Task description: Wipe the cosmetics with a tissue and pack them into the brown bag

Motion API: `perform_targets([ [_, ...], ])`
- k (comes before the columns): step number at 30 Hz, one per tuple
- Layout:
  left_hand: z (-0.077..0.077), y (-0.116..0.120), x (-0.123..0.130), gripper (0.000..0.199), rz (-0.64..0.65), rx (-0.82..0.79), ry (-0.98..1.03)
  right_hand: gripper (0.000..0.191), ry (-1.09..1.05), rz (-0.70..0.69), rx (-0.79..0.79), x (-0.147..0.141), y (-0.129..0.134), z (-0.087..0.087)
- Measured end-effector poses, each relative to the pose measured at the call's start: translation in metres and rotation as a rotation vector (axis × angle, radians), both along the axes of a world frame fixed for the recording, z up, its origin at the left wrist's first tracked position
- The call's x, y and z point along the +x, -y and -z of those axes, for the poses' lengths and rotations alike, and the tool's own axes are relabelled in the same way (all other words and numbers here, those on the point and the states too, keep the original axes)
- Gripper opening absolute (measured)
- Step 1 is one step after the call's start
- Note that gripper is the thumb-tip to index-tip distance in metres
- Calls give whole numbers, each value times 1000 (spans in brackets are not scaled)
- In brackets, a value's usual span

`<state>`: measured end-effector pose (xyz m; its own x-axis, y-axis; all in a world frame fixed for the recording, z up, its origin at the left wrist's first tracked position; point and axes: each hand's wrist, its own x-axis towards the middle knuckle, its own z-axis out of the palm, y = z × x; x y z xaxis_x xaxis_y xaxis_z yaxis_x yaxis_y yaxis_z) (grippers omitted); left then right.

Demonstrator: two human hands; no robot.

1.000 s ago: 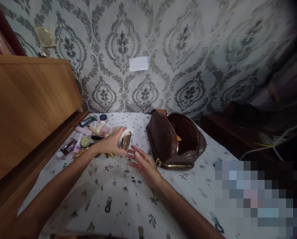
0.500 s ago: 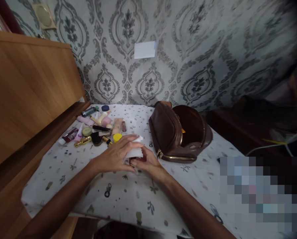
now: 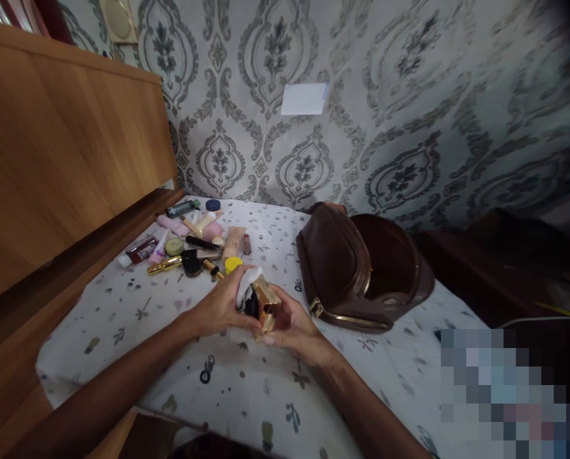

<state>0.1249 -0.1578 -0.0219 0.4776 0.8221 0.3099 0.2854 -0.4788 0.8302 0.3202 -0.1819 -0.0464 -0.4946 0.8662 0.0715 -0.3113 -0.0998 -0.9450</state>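
Note:
My left hand [image 3: 218, 309] is closed around a bunched white cloth [image 3: 249, 278], with something black showing just under it. In my right hand [image 3: 298, 328] is a shiny gold case [image 3: 268, 296] with flat sides; its exact kind is unclear. Both hands meet above the table, and the cloth touches or nearly touches the gold case. Just beyond my left fingers lies a yellow-lidded jar [image 3: 233, 264]. A brown leather bag [image 3: 335, 268] stands unzipped to the right of my hands.
Several cosmetics, among them a gold tube [image 3: 165, 265], a peach tube [image 3: 234, 243] and a green-labelled jar [image 3: 174, 247], lie at the left back. A wooden cabinet [image 3: 74, 121] borders the patterned tablecloth [image 3: 170, 357]. Dark furniture and a cable are at right.
The gold case has turned into view between my hands, and the white cloth has shifted to its left side. The whole view has swung slightly left.

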Motion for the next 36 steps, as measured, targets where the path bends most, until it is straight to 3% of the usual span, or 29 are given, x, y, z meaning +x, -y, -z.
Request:
perform_targets([
  [4, 4, 2, 4, 72, 22, 11, 30, 89, -40, 83, -16, -4, 0, 0],
  [9, 10, 3, 13, 51, -135, -10, 154, 67, -186, 126, -124, 1, 0, -1],
  [13, 10, 1, 17, 44, -218, 68, 187, 50, -293, 30, -210, 7, 0, 0],
  [17, 11, 0, 15, 33, -269, 56, 221, 56, -308, -86, -250, 10, -1, 0],
  [22, 15, 0, 14, 17, -329, 47, 301, 56, -302, -123, -266, 9, -2, 2],
  [28, 11, 0, 11, 12, -425, 207, 208, 49, -289, -169, -231, 6, -2, 3],
  [36, 6, 5, 11, 14, -324, 395, 195, 70, -147, -127, -152, -4, -1, 8],
])
